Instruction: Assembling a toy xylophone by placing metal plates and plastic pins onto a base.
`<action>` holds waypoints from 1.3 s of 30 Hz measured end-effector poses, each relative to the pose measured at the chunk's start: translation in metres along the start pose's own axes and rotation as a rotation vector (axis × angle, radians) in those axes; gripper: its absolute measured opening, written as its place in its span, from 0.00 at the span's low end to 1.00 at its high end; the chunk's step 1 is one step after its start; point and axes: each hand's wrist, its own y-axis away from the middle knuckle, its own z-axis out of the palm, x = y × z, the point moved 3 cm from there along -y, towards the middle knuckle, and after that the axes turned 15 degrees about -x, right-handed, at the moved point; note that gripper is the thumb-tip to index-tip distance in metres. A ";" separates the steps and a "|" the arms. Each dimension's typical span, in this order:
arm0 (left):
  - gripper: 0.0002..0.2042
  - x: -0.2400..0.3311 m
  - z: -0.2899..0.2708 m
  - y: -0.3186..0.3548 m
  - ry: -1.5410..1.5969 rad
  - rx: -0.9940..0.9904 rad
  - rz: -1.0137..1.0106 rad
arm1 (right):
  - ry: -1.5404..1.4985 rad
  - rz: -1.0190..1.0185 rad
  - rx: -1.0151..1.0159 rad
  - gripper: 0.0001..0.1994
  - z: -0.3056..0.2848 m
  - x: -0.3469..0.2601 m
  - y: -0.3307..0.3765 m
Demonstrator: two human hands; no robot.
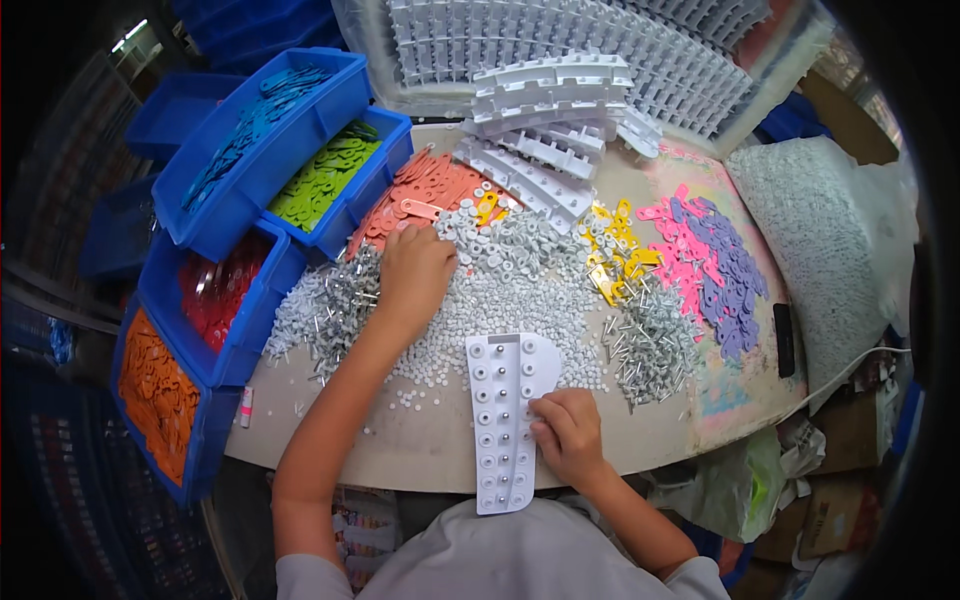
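white holder [494, 428]: i see metal pins [505, 415] inside
right hand [572, 437]: grip holding its right edge
left hand [414, 272]: near coral pieces [437, 182]; grip i cannot tell

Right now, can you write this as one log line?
left hand: beside coral pieces, grip hidden | right hand: at right edge of white holder | holder: metal pins down the middle

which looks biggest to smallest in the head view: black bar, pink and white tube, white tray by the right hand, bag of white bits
1. bag of white bits
2. white tray
3. black bar
4. pink and white tube
Apparent size only; nearness may enlarge the white tray.
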 end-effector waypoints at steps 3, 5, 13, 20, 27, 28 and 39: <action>0.04 0.001 0.007 -0.003 -0.020 -0.014 0.007 | -0.002 -0.002 0.004 0.12 -0.001 0.001 0.002; 0.04 0.002 0.006 -0.003 -0.016 -0.034 -0.006 | -0.011 -0.011 0.018 0.13 -0.002 0.002 0.003; 0.04 0.023 -0.039 0.032 0.140 0.099 -0.050 | 0.020 0.137 0.100 0.08 -0.040 0.021 -0.042; 0.07 0.060 -0.036 0.132 0.630 -0.012 -0.167 | 0.276 0.082 0.021 0.09 -0.050 0.086 -0.120; 0.04 0.067 0.002 0.174 0.650 0.087 -0.198 | 0.450 0.095 -0.156 0.10 -0.030 0.119 -0.143; 0.03 0.069 0.003 0.173 0.679 0.139 -0.215 | 0.482 0.079 -0.152 0.10 -0.030 0.120 -0.144; 0.06 0.068 0.002 0.169 0.543 0.150 -0.097 | 0.565 -0.011 -0.182 0.12 -0.021 0.123 -0.145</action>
